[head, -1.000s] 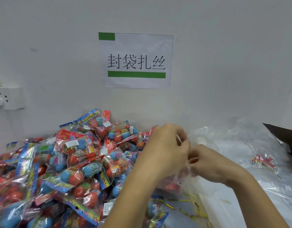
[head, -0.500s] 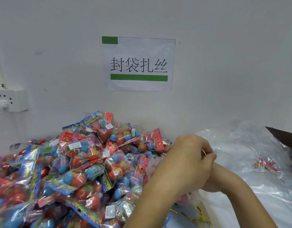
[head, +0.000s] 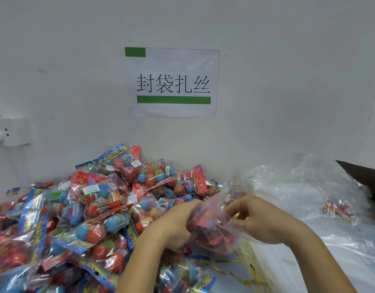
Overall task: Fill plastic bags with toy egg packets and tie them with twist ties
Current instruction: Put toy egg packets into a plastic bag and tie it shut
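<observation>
Both grips are closed on one filled plastic bag (head: pixel 212 225), held between left hand (head: pixel 174 225) and right hand (head: pixel 258 220) above the desk. Twist ties (head: pixel 241 271) lie just below, nearer the right hand.

The scene is evenly and fairly brightly lit, with soft, faint shadows on the wall (head: pixel 288 60). Small white glints sit on the packets (head: pixel 81 208) and the clear bags (head: pixel 309 197). The wide lens bends the edges and darkens the corners slightly. Both hands and the bag between them are smeared by motion blur; the sign (head: pixel 173 82) reads sharp.
</observation>
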The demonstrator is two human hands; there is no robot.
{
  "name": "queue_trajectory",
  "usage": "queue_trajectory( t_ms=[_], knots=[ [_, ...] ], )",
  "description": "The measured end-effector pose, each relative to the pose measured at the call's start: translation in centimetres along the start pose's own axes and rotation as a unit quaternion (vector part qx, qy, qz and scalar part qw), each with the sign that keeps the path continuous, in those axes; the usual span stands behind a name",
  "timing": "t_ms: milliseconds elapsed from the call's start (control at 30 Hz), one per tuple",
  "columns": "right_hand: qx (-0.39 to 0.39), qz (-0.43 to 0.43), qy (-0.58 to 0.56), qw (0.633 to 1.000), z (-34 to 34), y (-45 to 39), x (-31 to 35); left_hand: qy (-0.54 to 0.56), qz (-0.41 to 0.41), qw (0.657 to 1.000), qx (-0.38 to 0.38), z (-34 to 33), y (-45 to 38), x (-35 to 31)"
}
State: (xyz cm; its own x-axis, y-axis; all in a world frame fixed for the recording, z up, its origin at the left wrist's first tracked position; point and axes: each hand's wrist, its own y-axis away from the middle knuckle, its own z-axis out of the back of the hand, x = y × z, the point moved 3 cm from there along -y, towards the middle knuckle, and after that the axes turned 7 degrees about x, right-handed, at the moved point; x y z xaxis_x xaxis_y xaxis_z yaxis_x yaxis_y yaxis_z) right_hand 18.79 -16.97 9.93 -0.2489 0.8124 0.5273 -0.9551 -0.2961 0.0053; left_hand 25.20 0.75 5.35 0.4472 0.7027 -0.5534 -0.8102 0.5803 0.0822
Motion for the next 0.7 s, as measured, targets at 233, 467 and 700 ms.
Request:
queue_trajectory(
  t_ms=[233,467,700],
  knots=[
    [-0.027,-0.059,0.052,0.997,-0.1,-0.3,-0.5,0.029,-0.006,0.999,-0.025,-0.7,-0.7,0.5],
    [0.037,-0.090,0.100,0.990,-0.3,0.2,-0.3,0.023,0.027,0.999,-0.012,-2.1,-1.2,0.3],
    [0.003,-0.077,0.093,0.993,0.3,0.2,0.6,-0.012,0.036,0.996,-0.087,-2.4,-1.4,-0.6]
  ],
)
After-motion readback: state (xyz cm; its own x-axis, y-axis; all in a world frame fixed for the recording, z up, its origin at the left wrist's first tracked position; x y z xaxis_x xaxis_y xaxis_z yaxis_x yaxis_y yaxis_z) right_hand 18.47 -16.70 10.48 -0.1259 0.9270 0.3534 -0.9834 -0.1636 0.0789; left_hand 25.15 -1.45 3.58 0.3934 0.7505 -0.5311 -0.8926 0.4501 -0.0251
